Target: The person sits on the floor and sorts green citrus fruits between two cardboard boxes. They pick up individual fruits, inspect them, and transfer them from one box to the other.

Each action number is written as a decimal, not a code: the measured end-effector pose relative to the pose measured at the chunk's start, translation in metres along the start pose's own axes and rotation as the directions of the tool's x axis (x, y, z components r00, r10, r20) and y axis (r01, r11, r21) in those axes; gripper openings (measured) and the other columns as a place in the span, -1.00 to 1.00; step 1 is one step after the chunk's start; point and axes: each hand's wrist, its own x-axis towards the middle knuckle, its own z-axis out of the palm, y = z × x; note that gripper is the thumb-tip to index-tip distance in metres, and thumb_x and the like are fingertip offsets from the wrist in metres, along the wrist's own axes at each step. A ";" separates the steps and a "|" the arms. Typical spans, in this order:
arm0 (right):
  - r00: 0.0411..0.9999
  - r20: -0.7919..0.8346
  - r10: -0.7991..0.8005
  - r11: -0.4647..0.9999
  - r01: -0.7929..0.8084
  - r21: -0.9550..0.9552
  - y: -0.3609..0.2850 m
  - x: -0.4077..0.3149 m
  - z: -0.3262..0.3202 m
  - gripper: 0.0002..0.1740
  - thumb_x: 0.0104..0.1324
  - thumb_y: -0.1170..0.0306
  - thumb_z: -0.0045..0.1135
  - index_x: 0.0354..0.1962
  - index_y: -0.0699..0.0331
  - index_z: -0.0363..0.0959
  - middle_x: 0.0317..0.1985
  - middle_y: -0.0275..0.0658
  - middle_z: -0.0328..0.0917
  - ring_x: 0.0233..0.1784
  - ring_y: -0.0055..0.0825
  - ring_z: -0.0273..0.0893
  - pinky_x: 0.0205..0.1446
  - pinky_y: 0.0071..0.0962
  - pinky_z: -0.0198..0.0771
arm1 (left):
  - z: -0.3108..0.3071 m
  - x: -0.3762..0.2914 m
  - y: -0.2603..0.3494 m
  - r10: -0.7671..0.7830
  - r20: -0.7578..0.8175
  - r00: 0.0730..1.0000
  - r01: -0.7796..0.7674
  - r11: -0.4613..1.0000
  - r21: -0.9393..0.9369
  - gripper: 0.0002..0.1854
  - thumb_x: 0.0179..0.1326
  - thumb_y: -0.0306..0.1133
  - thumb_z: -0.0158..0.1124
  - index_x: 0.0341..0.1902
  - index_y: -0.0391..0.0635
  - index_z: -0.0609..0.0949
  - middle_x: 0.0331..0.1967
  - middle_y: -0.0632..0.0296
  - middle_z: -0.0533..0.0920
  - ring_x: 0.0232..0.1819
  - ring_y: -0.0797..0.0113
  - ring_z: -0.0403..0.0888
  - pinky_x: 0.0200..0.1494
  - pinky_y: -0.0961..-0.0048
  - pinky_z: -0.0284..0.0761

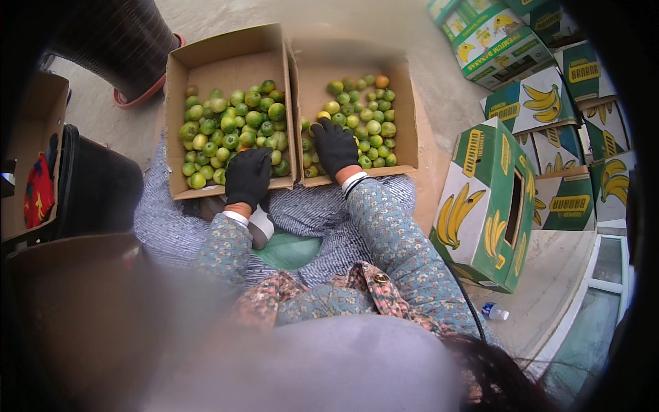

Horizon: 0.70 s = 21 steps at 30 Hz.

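Note:
Two shallow cardboard boxes stand side by side before me, both holding many small, round, mostly green tomatoes. In the left box [231, 62], my left hand [248, 175], in a black glove, reaches over the near edge. Its curled fingers are by a partly covered orange tomato [243, 149]; whether they grip it is hidden. My right hand [335, 147], also black-gloved, rests on the tomatoes in the right box [340, 64]. A yellow tomato [323, 115] lies at its fingertips, and the glove hides what is under the palm.
Green-and-white banana cartons [530, 103] are stacked at the right, with one carton [484, 206] standing closer. A small plastic bottle [495, 311] lies on the floor. On the left are a black bin [100, 180], a dark stack of pots [123, 51] and another cardboard box [67, 268].

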 end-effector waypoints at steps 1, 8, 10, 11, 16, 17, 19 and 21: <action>0.998 -0.053 -0.023 1.000 0.024 0.001 0.001 0.003 0.003 -0.63 0.20 0.44 -0.02 0.00 0.10 0.39 0.11 -0.16 0.39 -0.10 -0.23 0.50 -0.08 -0.21 0.35 | 0.000 0.000 0.000 0.002 0.003 1.000 -0.002 1.000 0.009 -0.79 0.23 -0.31 0.18 -0.15 -0.07 0.68 -0.27 0.06 0.67 -0.18 0.02 0.61 -0.09 0.17 0.50; 0.974 0.181 0.133 0.989 -0.118 -0.089 -0.013 0.009 0.014 -0.36 0.21 0.46 -0.03 0.28 0.06 0.19 0.13 -0.14 0.39 -0.14 -0.23 0.58 -0.12 -0.18 0.45 | 0.002 0.001 0.001 0.007 0.008 1.000 -0.007 1.000 0.004 -0.79 0.23 -0.30 0.17 -0.16 -0.08 0.68 -0.29 0.06 0.67 -0.20 0.01 0.61 -0.10 0.16 0.50; 0.939 0.267 0.216 0.976 -0.215 -0.035 -0.016 0.004 0.009 -0.45 0.26 0.42 -0.07 0.24 0.08 0.21 -0.01 -0.07 0.43 -0.23 -0.18 0.58 -0.20 -0.17 0.46 | 0.000 0.000 0.000 0.017 0.005 1.000 -0.017 1.000 0.008 -0.79 0.23 -0.31 0.17 -0.16 -0.09 0.68 -0.29 0.06 0.67 -0.20 0.01 0.61 -0.10 0.16 0.50; 0.916 0.311 0.254 0.964 -0.264 -0.012 -0.017 0.002 0.007 -0.49 0.29 0.40 -0.09 0.22 0.10 0.23 -0.08 -0.04 0.45 -0.28 -0.15 0.59 -0.24 -0.16 0.47 | -0.001 0.000 0.000 0.016 0.008 1.000 -0.016 1.000 0.008 -0.79 0.23 -0.31 0.17 -0.16 -0.09 0.68 -0.29 0.06 0.67 -0.20 0.01 0.61 -0.11 0.16 0.50; 0.969 0.125 0.215 0.976 -0.210 -0.052 -0.017 0.003 0.006 -0.74 0.31 0.33 -0.04 -0.04 -0.03 0.43 -0.19 -0.07 0.44 -0.30 -0.10 0.58 -0.29 -0.16 0.48 | 0.003 0.001 -0.002 0.016 0.000 1.000 -0.016 1.000 -0.016 -0.77 0.19 -0.28 0.19 -0.15 -0.07 0.68 -0.31 0.06 0.66 -0.21 0.03 0.60 -0.09 0.15 0.49; 0.964 0.119 0.239 0.971 -0.240 -0.008 -0.015 0.003 0.006 -0.71 0.28 0.35 -0.01 -0.03 -0.04 0.42 -0.18 -0.07 0.44 -0.30 -0.07 0.58 -0.28 -0.14 0.47 | 0.003 0.001 -0.002 0.018 0.002 1.000 -0.018 1.000 -0.021 -0.77 0.20 -0.27 0.19 -0.15 -0.07 0.68 -0.31 0.06 0.66 -0.21 0.03 0.60 -0.09 0.15 0.49; 0.952 0.112 0.285 0.953 -0.294 0.077 -0.016 0.004 -0.002 -0.65 0.23 0.37 0.07 -0.01 -0.06 0.38 -0.16 -0.05 0.43 -0.31 -0.02 0.58 -0.28 -0.10 0.46 | 0.003 0.000 -0.003 0.022 -0.006 1.000 -0.022 0.999 -0.030 -0.73 0.20 -0.25 0.20 -0.08 -0.07 0.66 -0.28 0.05 0.66 -0.18 0.03 0.60 -0.07 0.16 0.49; 0.945 -0.007 0.327 0.906 -0.312 0.287 -0.017 0.000 -0.008 -0.68 0.29 0.28 0.09 0.00 0.02 0.35 -0.22 0.00 0.52 -0.30 -0.04 0.59 -0.29 -0.10 0.46 | 0.001 -0.001 -0.001 0.029 -0.027 0.999 -0.030 0.999 -0.041 -0.65 0.21 -0.23 0.22 0.04 -0.06 0.63 -0.21 0.04 0.66 -0.14 0.03 0.60 -0.05 0.17 0.49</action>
